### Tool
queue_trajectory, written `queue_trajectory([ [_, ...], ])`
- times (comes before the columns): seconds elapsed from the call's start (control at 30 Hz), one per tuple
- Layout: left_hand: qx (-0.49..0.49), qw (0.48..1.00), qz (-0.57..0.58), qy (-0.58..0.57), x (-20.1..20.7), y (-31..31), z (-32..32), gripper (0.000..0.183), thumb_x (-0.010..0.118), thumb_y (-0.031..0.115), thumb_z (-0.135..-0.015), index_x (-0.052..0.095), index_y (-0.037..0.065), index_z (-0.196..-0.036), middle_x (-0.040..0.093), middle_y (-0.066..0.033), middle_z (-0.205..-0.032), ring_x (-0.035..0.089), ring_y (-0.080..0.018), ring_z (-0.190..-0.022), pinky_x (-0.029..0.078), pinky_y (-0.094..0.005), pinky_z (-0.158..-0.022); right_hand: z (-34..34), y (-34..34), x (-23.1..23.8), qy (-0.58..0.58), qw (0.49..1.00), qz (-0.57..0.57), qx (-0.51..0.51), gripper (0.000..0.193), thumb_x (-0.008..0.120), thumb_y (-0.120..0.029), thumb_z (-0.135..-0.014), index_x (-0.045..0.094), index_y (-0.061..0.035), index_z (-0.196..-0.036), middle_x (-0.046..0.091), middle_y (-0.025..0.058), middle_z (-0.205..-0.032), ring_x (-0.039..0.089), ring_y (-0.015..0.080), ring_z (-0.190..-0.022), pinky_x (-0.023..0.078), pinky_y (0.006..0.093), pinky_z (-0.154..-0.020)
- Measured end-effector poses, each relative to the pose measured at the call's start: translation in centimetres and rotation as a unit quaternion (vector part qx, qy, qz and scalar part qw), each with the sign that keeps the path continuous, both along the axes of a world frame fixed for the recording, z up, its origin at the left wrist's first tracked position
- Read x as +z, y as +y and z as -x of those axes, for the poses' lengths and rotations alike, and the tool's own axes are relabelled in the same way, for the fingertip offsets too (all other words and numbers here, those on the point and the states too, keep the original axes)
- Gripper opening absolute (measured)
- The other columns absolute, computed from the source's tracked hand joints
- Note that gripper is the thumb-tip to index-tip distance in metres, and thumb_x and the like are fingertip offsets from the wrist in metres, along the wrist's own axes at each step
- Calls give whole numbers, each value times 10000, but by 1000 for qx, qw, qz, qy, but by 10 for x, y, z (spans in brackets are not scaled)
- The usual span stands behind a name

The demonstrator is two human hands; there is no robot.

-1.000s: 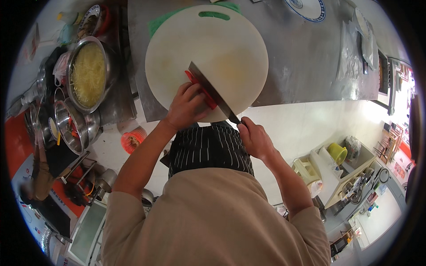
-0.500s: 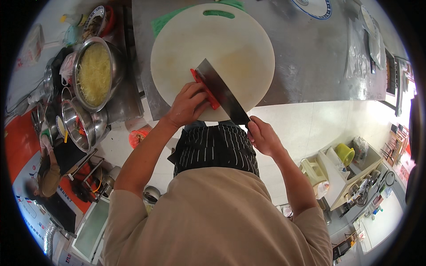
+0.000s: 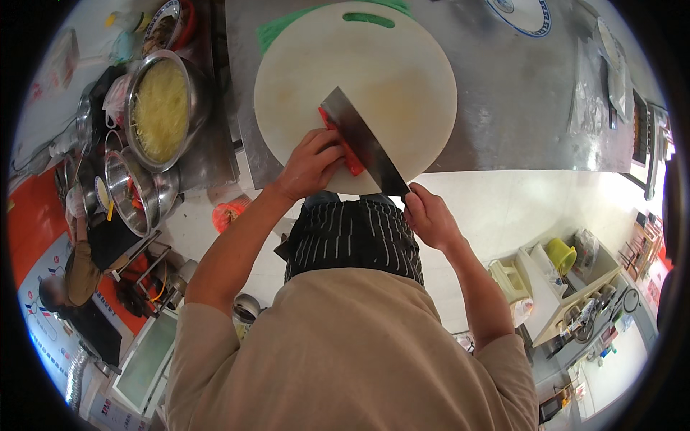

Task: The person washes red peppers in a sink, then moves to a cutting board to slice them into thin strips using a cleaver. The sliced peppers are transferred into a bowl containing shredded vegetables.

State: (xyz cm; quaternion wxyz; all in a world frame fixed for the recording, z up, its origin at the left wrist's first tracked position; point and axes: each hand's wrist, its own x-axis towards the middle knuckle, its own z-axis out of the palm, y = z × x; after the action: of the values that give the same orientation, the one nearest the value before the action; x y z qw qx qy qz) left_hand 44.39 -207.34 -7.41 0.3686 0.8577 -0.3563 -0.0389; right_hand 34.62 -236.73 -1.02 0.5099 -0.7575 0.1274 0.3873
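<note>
A long red pepper piece (image 3: 353,159) lies aslant on a round white cutting board (image 3: 302,72), near the board's close edge. My left hand (image 3: 315,161) presses on it from the left, fingers bent and bunched over its middle, so part of it is hidden. In my right hand (image 3: 433,219) is the handle of a cleaver (image 3: 368,144). The wide dark blade stands along the right side of the pepper, its far end pointing up and left. Cut slices, if any, cannot be made out behind the blade.
Under the board is a green cloth (image 3: 269,32) on a steel table (image 3: 503,100). To the left stand a steel bowl of pale yellow shreds (image 3: 162,108) and a colander (image 3: 118,172). A patterned plate (image 3: 528,18) sits far right. Another person (image 3: 75,280) works at far left.
The cleaver has shifted slightly left against the pepper, covering more of its right side. My left hand still holds the pepper down. The whole view has drifted a little.
</note>
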Motion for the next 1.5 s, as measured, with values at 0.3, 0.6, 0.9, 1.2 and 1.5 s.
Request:
queue_trajectory([
  [0.3, 9, 1000, 13, 5, 0, -2, 0, 262, 758, 49, -811, 689, 72, -1063, 610, -125, -1232, 580, -370, -1147, 515, -440, -967, 8, 1, -2, -18, 1000, -1, -10, 358, 431, -329, -1079, 563, 4, -1085, 618, 150, -733, 584, 302, -679, 472, 402, -664],
  [0.6, 5, 1000, 16, 23, 1, -1, -1, 232, 756, 38, -815, 687, 54, -1036, 613, -137, -1199, 587, -368, -1119, 512, -447, -942, 4, 1, 4, 17, 1000, -3, -10, 391, 442, -340, -1071, 588, 14, -1148, 657, 208, -776, 636, 389, -754, 496, 452, -723],
  [0.9, -4, 1000, 5, 22, 1, -1, -2, 270, 753, 41, -815, 681, 70, -1074, 606, -120, -1208, 578, -372, -1129, 516, -443, -959, -18, 12, -1, -49, 999, -3, 5, 386, 444, -331, -1075, 588, 22, -1140, 669, 239, -825, 627, 416, -761, 500, 451, -739],
  [1.2, -21, 999, -46, 12, 8, -12, -24, 334, 750, -6, -785, 712, 95, -1102, 619, -102, -1200, 584, -345, -1146, 513, -429, -969, -31, -2, 0, -35, 996, -64, -49, 358, 452, -328, -1086, 563, -3, -985, 589, 117, -692, 565, 229, -580, 470, 371, -580],
  [1.5, 0, 1000, -12, 3, 4, -11, -35, 285, 718, -7, -811, 711, 83, -1082, 618, -73, -1230, 579, -316, -1196, 509, -408, -1009, -24, -9, -16, 92, 953, -198, -211, 386, 389, -369, -1122, 503, -40, -954, 469, 23, -622, 397, 99, -460, 365, 280, -415],
])
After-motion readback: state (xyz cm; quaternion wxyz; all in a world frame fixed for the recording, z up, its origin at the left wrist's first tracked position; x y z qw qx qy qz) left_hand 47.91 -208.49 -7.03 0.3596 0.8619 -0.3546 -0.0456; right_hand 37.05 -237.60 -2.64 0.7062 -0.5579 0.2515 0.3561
